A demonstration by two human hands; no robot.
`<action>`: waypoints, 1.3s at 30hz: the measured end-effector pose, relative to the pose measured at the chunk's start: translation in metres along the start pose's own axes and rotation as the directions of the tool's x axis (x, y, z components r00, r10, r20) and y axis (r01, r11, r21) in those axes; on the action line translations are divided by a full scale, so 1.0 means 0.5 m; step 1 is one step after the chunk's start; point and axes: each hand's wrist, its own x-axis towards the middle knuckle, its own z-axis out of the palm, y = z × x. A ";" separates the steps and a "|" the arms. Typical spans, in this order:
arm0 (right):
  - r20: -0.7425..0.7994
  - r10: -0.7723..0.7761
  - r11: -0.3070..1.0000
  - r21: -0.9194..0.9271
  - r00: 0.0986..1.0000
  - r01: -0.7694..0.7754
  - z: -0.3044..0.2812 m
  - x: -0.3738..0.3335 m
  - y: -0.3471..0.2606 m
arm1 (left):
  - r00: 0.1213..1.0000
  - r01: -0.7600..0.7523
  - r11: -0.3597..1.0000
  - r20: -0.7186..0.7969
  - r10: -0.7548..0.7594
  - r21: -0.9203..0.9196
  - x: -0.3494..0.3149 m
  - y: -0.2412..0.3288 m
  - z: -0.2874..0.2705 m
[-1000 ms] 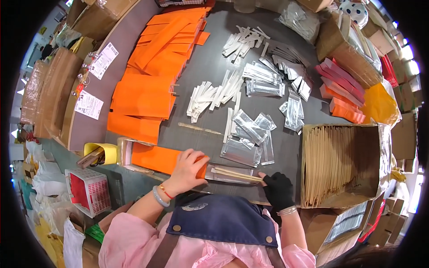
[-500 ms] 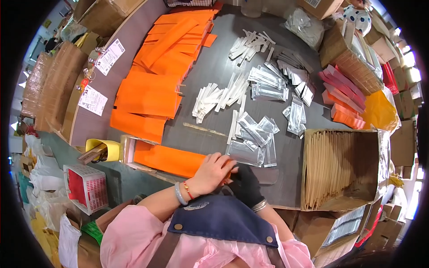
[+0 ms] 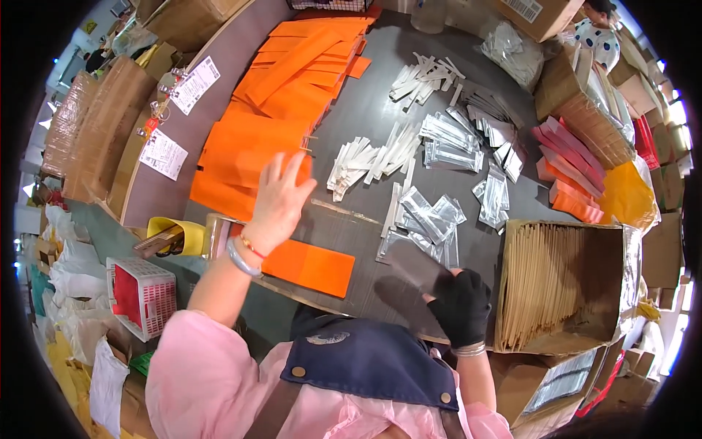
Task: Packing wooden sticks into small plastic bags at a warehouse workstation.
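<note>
My left hand [image 3: 284,192], bare with bracelets at the wrist, hovers over the near edge of a pile of orange sheets [image 3: 241,157]. Its fingers are spread and hold nothing. A flat orange strip [image 3: 318,269] lies along the table's front edge, partly under my left forearm. My right hand [image 3: 462,307] wears a black fingerless glove and is closed on a dark flat piece with a rounded end [image 3: 418,265], smeared by motion. Beyond this piece lie clear, silvery flat packets [image 3: 431,216], and white strips [image 3: 355,164] are heaped farther back.
A cardboard box [image 3: 625,282] of upright brown sheets stands at the right, with red and orange folded pieces [image 3: 570,168] behind it. A yellow holder [image 3: 183,235] hangs at the front left edge. A wooden side panel [image 3: 183,124] borders the left. Another person [image 3: 596,40] is at the far right.
My hands have parted from together at the front edge. The left moved up and left over the orange pile; the right moved right and picked up the dark flat piece.
</note>
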 end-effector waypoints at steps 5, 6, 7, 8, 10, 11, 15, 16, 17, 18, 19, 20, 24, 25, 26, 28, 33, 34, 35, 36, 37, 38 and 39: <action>0.103 -0.056 0.997 -0.047 0.993 0.061 0.026 -0.011 -0.024 | 0.896 0.424 0.879 0.243 -0.372 -0.217 -0.146 0.169 0.092; 0.107 -0.061 0.996 -0.060 0.992 0.068 0.031 -0.012 -0.027 | 0.893 0.429 0.877 0.246 -0.376 -0.218 -0.158 0.180 0.104; 0.110 -0.066 0.995 -0.073 0.992 0.075 0.033 -0.012 -0.030 | 0.878 0.470 0.843 0.241 -0.414 -0.263 -0.168 0.188 0.119; 0.115 -0.069 0.994 -0.075 0.991 0.078 0.035 -0.009 -0.034 | 0.860 0.508 0.804 0.236 -0.453 -0.309 -0.173 0.190 0.128; 0.178 -0.084 0.992 -0.081 0.980 0.100 0.036 -0.004 -0.041 | 0.862 0.506 0.790 0.242 -0.446 -0.347 -0.178 0.182 0.136; 0.179 -0.088 0.991 -0.080 0.980 0.104 0.038 -0.002 -0.041 | 0.866 0.499 0.779 0.245 -0.436 -0.380 -0.180 0.177 0.137; 0.236 -0.153 0.988 0.012 0.960 0.155 0.067 0.001 -0.051 | 0.875 0.483 0.791 0.245 -0.418 -0.376 -0.180 0.175 0.135; 0.228 -0.183 0.982 0.077 0.956 0.170 0.083 0.005 -0.061 | 0.875 0.484 0.781 0.251 -0.415 -0.395 -0.179 0.175 0.136; 0.287 -0.178 0.984 0.050 0.941 0.170 0.103 0.015 -0.084 | 0.875 0.483 0.772 0.257 -0.411 -0.412 -0.177 0.176 0.137; 0.230 -0.224 0.974 0.100 0.947 0.206 0.137 0.019 -0.103 | 0.881 0.473 0.776 0.253 -0.400 -0.418 -0.171 0.179 0.138; 0.167 -0.265 0.959 0.144 0.950 0.242 0.158 0.024 -0.112 | 0.900 0.433 0.812 0.223 -0.373 -0.391 -0.161 0.180 0.138; 0.159 -0.267 0.959 0.141 0.951 0.246 0.152 0.028 -0.115 | 0.915 0.402 0.845 0.190 -0.356 -0.353 -0.154 0.180 0.135; 0.067 -0.168 0.981 0.106 0.984 0.161 0.111 0.028 -0.079 | 0.931 0.293 0.717 0.017 -0.366 -0.633 -0.016 0.193 0.173; 0.057 -0.057 0.996 0.070 0.997 0.053 0.096 0.023 -0.051 | 0.929 0.292 0.714 0.013 -0.369 -0.636 0.018 0.198 0.181; -0.043 -0.033 0.998 0.055 0.998 0.036 0.069 0.019 -0.026 | 0.929 0.351 0.785 0.083 -0.361 -0.510 0.045 0.199 0.191; -0.218 0.036 0.998 0.056 0.975 -0.024 0.025 0.001 0.051 | 0.923 0.384 0.846 0.142 -0.357 -0.370 0.071 0.185 0.210; -0.498 0.471 0.875 0.162 0.728 -0.456 -0.065 -0.127 0.318 | 0.883 0.468 0.776 0.255 -0.394 -0.422 0.086 0.132 0.242; -0.536 0.474 0.856 0.092 0.699 -0.509 -0.081 -0.154 0.348 | 0.911 0.413 0.799 0.194 -0.364 -0.438 0.098 0.143 0.206; -0.558 0.472 0.822 0.000 0.682 -0.569 -0.099 -0.167 0.368 | 0.914 0.406 0.801 0.191 -0.358 -0.440 0.109 0.146 0.202; -0.554 0.451 0.828 -0.032 0.700 -0.560 -0.098 -0.182 0.402 | 0.962 0.272 0.835 0.122 -0.243 -0.478 0.125 0.154 0.203; -0.565 0.452 0.823 -0.035 0.690 -0.568 -0.087 -0.202 0.428 | 0.991 0.128 0.852 0.043 -0.124 -0.508 0.142 0.164 0.204; -0.477 0.525 0.801 -0.002 0.705 -0.598 -0.086 -0.201 0.444 | 1.000 0.003 0.845 -0.005 -0.007 -0.535 0.164 0.179 0.211; -0.386 0.589 0.777 0.028 0.710 -0.629 -0.088 -0.202 0.458 | 0.994 -0.100 0.825 -0.016 0.110 -0.556 0.177 0.188 0.227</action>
